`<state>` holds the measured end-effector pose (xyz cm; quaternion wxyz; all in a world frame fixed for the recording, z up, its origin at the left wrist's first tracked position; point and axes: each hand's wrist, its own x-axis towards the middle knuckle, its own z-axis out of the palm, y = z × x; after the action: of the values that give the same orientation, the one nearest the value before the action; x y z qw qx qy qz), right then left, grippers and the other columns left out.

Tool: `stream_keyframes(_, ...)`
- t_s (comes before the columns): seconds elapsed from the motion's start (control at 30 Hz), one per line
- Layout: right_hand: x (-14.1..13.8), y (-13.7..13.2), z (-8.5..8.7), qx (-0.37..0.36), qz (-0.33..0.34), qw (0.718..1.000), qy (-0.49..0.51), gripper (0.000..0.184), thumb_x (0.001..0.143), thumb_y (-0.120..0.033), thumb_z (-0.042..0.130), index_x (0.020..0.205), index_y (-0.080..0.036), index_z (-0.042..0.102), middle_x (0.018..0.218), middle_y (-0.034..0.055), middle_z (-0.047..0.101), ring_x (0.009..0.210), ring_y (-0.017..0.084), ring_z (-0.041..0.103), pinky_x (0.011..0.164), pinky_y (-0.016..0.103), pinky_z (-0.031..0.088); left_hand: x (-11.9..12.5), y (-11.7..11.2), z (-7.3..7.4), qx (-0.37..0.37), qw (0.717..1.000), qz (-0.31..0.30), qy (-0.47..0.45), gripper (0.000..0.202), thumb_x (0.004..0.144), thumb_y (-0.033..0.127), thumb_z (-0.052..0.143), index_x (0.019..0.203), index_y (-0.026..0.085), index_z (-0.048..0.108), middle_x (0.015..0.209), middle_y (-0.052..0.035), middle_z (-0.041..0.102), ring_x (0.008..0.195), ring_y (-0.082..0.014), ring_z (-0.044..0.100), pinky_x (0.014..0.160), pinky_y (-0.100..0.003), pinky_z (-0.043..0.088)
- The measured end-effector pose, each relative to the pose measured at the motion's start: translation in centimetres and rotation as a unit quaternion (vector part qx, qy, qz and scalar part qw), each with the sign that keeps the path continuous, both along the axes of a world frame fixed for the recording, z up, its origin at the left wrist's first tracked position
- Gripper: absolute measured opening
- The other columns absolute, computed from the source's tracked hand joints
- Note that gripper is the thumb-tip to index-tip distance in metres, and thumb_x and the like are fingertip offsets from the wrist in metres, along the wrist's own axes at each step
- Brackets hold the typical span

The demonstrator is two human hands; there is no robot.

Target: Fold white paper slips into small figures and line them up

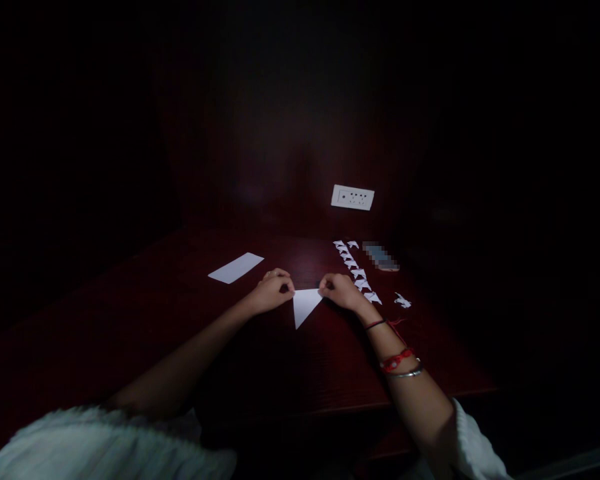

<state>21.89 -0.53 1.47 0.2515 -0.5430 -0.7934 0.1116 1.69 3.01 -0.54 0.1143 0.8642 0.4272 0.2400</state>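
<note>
A white paper triangle (pixel 305 305) hangs between my two hands over the dark red table, its long point toward me. My left hand (pixel 274 292) pinches its upper left corner between thumb and fingers. At the upper right corner, my right hand (pixel 341 291) has the same paper in a pinch. Left of and beyond my left hand lies a flat white strip of paper (pixel 236 267). Just past my right hand, several small folded paper pieces (pixel 349 262) lie in a slanting row, partly hidden by that hand.
A blurred-out phone (pixel 380 256) lies right of the row, with a crumpled-looking white paper piece (pixel 403 301) nearer to me. On the back panel is a white socket plate (pixel 353 197). The table's (pixel 330 393) front edge runs below my forearms. The sides are very dark.
</note>
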Motion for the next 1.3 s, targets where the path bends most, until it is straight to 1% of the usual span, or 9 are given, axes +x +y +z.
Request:
stream_keyframes(0.1,-0.1,0.2,-0.4,0.019,-0.045,0.999,0.015,0.01,0.064,-0.011,0.05,0.07,-0.015,0.056,0.067,0.0008,0.058,0.06,0.008,0.051,0.058,0.018,0.036,0.2,-0.4,-0.1,-0.002,1.0,-0.023,0.02,0.015,0.067,0.034,0.052,0.074,0.021,0.057,0.103,-0.0025,0.042,0.1,-0.0208,0.038,0.083,-0.034,0.03)
stream_keyframes(0.2,-0.3,0.4,-0.8,0.048,-0.079,0.995,0.027,0.02,0.06,-0.008,0.052,0.078,-0.016,0.055,0.066,-0.0003,0.057,0.058,0.008,0.05,0.057,0.018,0.037,0.6,-0.9,-0.1,0.02,0.998,-0.047,0.028,0.016,0.066,0.034,0.055,0.077,0.022,0.057,0.104,-0.0016,0.041,0.099,-0.0208,0.037,0.083,-0.034,0.03)
stream_keyframes(0.3,-0.5,0.5,-1.1,0.067,-0.082,0.993,0.045,0.028,0.058,-0.005,0.05,0.083,-0.017,0.054,0.066,-0.0016,0.056,0.057,0.008,0.049,0.057,0.018,0.037,0.7,-1.0,0.2,0.045,0.996,-0.067,0.027,0.016,0.067,0.03,0.056,0.081,0.023,0.057,0.106,-0.0012,0.04,0.1,-0.0201,0.036,0.084,-0.034,0.029)
stream_keyframes(0.43,-0.7,0.6,-1.1,0.096,-0.084,0.989,0.079,0.031,0.057,-0.003,0.046,0.084,-0.017,0.055,0.068,-0.0015,0.057,0.059,0.008,0.051,0.058,0.017,0.038,0.8,-1.1,0.8,0.067,0.986,-0.147,0.048,0.01,0.071,0.022,0.053,0.077,0.024,0.06,0.108,0.0004,0.042,0.101,-0.0176,0.036,0.087,-0.031,0.026)
stream_keyframes(0.57,-0.9,0.6,-1.1,0.106,-0.073,0.985,0.111,0.032,0.058,-0.003,0.046,0.085,-0.017,0.056,0.07,-0.0011,0.058,0.06,0.008,0.052,0.058,0.017,0.039,0.8,-1.7,1.5,0.085,0.974,-0.195,0.083,0.018,0.074,0.015,0.048,0.082,0.025,0.06,0.107,0.0014,0.045,0.1,-0.0164,0.037,0.086,-0.03,0.026)
stream_keyframes(0.67,-1.0,0.7,-1.2,0.076,-0.072,0.987,0.124,0.032,0.057,-0.005,0.051,0.086,-0.016,0.057,0.073,-0.0001,0.059,0.058,0.008,0.053,0.058,0.018,0.041,0.7,-2.3,1.8,0.098,0.968,-0.197,0.116,0.024,0.076,0.014,0.044,0.088,0.027,0.059,0.107,0.0009,0.046,0.099,-0.0168,0.038,0.083,-0.03,0.028)
stream_keyframes(0.83,-0.5,0.8,-1.3,0.007,-0.053,0.994,0.099,0.019,0.054,-0.008,0.059,0.071,-0.015,0.065,0.074,0.0018,0.062,0.066,0.01,0.056,0.065,0.019,0.042,0.3,-2.7,1.9,0.099,0.967,-0.183,0.146,0.026,0.078,0.017,0.04,0.094,0.029,0.057,0.1,-0.0003,0.047,0.09,-0.0153,0.042,0.078,-0.028,0.031)
stream_keyframes(0.97,-0.3,0.5,-1.1,0.002,-0.058,0.996,0.067,0.021,0.056,-0.005,0.058,0.07,-0.018,0.066,0.077,0.0015,0.063,0.074,0.011,0.056,0.069,0.019,0.041,0.2,-2.9,2.0,0.087,0.969,-0.176,0.152,0.025,0.077,0.02,0.04,0.094,0.028,0.057,0.096,-0.0008,0.048,0.087,-0.0149,0.043,0.077,-0.027,0.031)
stream_keyframes(1.3,-0.7,-0.2,-0.5,0.006,-0.104,0.995,0.005,0.014,0.057,-0.008,0.059,0.066,-0.016,0.066,0.069,0.0034,0.065,0.064,0.012,0.058,0.062,0.018,0.042,0.3,-3.2,2.4,0.038,0.975,-0.172,0.135,0.026,0.075,0.021,0.044,0.095,0.03,0.058,0.098,-0.001,0.046,0.089,-0.0162,0.043,0.078,-0.027,0.031)
